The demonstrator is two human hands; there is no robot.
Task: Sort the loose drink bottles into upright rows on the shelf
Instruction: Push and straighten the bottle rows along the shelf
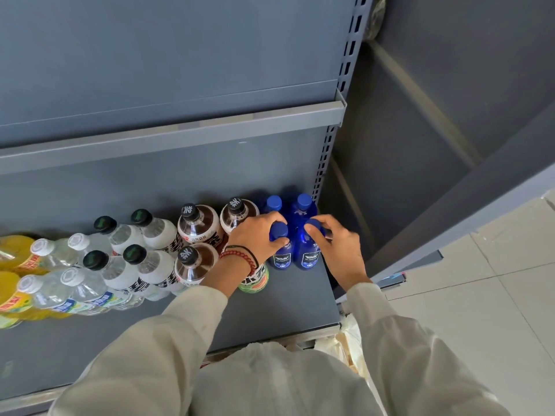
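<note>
In front of me a grey back panel (180, 55) rises behind an upper shelf lip (180, 133), a slotted upright (348, 61) runs down its right edge, and pale floor tiles (495, 295) spread to my right.

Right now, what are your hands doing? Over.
Left grip on front left blue bottle, at cap. Right grip on front right blue bottle, same. Both upright on shelf. Green-label bottle under left wrist.

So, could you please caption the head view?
Left hand grips the left front blue bottle and right hand the right front blue bottle, at the right end of the shelf.
</note>
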